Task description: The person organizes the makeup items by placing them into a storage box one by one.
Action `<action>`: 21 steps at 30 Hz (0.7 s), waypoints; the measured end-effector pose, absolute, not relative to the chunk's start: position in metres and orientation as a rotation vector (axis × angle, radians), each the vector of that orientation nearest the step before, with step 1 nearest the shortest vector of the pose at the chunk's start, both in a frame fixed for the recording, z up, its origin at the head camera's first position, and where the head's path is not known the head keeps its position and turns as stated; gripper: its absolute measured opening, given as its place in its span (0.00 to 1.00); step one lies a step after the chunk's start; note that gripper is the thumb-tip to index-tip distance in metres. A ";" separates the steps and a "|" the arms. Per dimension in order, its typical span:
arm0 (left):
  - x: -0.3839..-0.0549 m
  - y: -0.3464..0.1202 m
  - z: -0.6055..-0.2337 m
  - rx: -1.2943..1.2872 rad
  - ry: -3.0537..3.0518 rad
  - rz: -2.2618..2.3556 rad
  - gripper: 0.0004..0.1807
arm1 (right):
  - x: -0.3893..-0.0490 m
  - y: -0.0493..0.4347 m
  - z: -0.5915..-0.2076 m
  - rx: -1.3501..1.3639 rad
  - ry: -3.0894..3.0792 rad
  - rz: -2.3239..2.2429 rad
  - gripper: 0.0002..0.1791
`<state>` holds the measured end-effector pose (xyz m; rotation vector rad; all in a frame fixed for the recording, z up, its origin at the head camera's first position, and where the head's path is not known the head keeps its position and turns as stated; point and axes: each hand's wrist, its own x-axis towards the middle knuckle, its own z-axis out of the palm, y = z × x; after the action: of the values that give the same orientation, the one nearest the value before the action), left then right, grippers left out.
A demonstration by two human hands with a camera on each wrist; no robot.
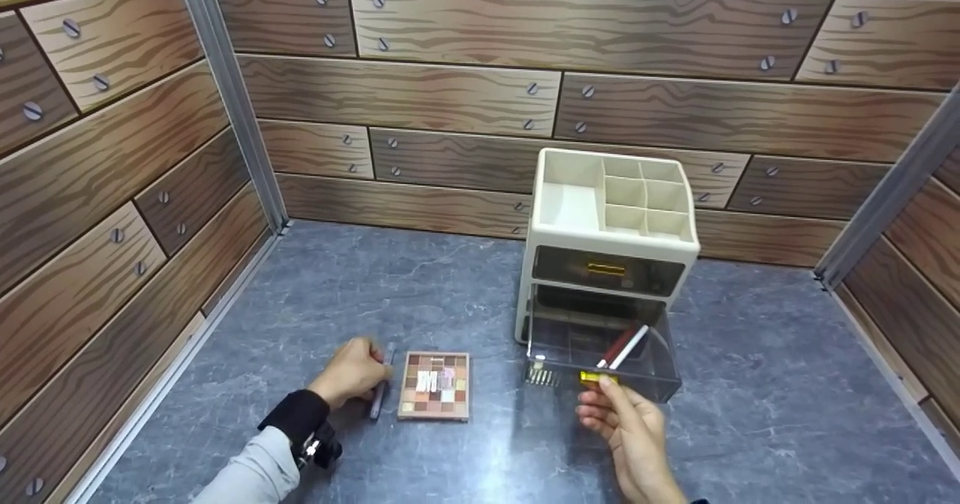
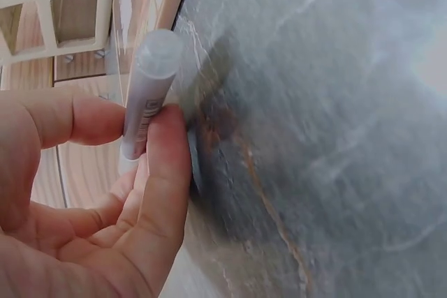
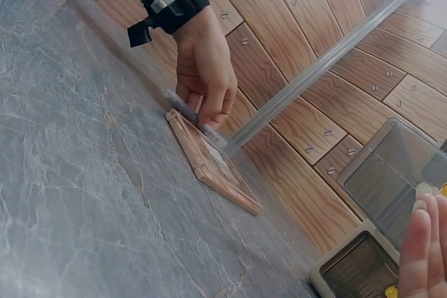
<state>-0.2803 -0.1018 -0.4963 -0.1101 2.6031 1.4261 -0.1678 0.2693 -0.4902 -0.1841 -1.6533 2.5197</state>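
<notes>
My left hand [image 1: 349, 373] pinches a slim lilac-grey cosmetic tube [image 2: 150, 82] between thumb and fingertips, close over the table. The tube has a clear end and small print with a barcode. Right beside it lies an eyeshadow palette [image 1: 436, 405] with many colour pans under a clear lid. My right hand [image 1: 637, 425] pinches the gold handle [image 1: 598, 377] of a clear dark drawer [image 1: 652, 384], which stands pulled out of a cream organizer [image 1: 615, 237]. Inside the drawer lean a white stick [image 1: 631, 344] and a dark red stick [image 1: 615, 346].
Several small gold-toned pieces [image 1: 541, 375] show at the drawer's front left corner. Above it, an upper drawer [image 1: 562, 265] is closed. Open compartments [image 1: 626, 189] top the organizer. Wood-patterned walls [image 1: 450, 91] surround the grey marbled table [image 1: 315, 286] at the back and sides.
</notes>
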 end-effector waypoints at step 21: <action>-0.278 -0.096 -0.463 0.092 2.199 1.862 0.19 | -0.167 0.269 -0.489 -0.228 -1.662 2.509 0.14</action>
<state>-0.2781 -0.0958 -0.4631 0.0917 2.1989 1.8620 -0.1671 0.2689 -0.4887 -0.2275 -1.6622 2.5088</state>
